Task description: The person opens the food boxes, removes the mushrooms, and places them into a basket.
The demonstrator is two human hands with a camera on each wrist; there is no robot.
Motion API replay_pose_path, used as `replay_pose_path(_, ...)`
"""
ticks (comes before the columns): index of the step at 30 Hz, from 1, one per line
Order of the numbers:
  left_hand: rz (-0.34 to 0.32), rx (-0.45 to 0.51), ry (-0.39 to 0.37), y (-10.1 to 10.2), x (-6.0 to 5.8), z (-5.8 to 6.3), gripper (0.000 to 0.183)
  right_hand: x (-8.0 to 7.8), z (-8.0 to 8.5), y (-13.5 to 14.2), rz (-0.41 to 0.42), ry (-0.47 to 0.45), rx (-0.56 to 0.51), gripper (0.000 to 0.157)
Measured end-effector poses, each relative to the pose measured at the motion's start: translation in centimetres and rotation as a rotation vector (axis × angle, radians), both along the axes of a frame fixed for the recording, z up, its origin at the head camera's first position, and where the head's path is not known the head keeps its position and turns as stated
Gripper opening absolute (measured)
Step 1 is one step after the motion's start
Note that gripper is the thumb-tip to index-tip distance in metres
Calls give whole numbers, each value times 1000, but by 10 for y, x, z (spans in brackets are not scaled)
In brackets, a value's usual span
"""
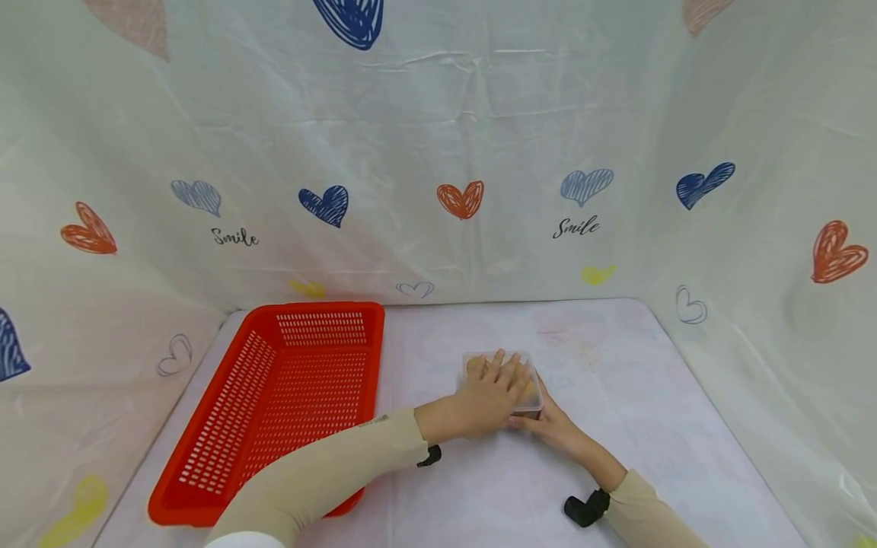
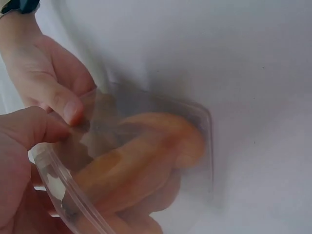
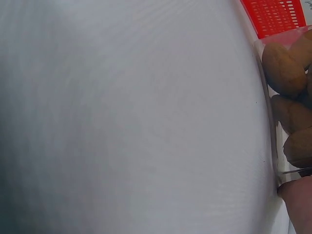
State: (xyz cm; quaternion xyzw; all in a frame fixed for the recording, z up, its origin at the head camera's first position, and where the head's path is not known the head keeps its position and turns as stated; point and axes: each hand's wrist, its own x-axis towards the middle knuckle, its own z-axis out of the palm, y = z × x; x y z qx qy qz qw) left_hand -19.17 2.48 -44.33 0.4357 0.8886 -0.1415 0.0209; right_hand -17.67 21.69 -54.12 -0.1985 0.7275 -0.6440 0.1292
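Observation:
A clear plastic box (image 1: 527, 409) stands on the table, right of the middle. Rounded brown lumps (image 3: 283, 73), several of them, lie inside; through the wall in the left wrist view they look orange-brown and partly elongated, and I cannot tell their kind. My left hand (image 1: 488, 399) rests over the top of the box with straight, spread fingers. At the box's near right corner my right hand (image 1: 551, 422) grips it, thumb on the near side and fingers along the right side. In the right wrist view only a bit of skin (image 3: 298, 204) shows beside the box's corner.
A large red perforated basket (image 1: 308, 388) occupies the left of the table, with my left forearm reaching across its near right corner. White table cover (image 1: 617, 380) extends around the box. A curtain with printed hearts (image 1: 459, 199) hangs behind and at both sides.

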Motion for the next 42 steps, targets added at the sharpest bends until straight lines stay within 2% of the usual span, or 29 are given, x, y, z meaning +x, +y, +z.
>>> replay_pose_path(3, 1, -22, 47, 5, 2, -2, 78, 0, -2, 0, 20, 19, -18, 105)
replay_pose_path(7, -8, -62, 98, 9, 5, -3, 70, 1, -2, 0, 3, 37, -1, 103)
replay_pose_path(14, -78, -57, 256, 7, 10, -10, 68, 2, -1, 1, -31, 53, 40, 100)
replay_pose_path(20, -84, -99, 295, 8, 14, -12, 65, 2, -1, 2, -30, 80, 60, 98)
replay_pose_path(22, -100, -98, 350, 8, 15, -14, 63, 3, -1, 2, -33, 82, 69, 99)
replay_pose_path(28, -165, -24, 599, 5, 19, -22, 55, 4, 1, 3, -48, 60, 83, 99)
replay_pose_path(30, -173, -5, 651, 5, 20, -23, 54, 5, 2, 3, -47, 51, 80, 100)
replay_pose_path(33, -172, -1, 664, 5, 22, -22, 55, 5, 3, 3, -41, 45, 83, 100)
replay_pose_path(38, -163, -47, 611, 6, 23, -19, 58, 5, 2, 4, -22, 50, 88, 99)
replay_pose_path(42, -173, -78, 595, 7, 22, -15, 57, 4, 1, 4, -53, 72, 127, 99)
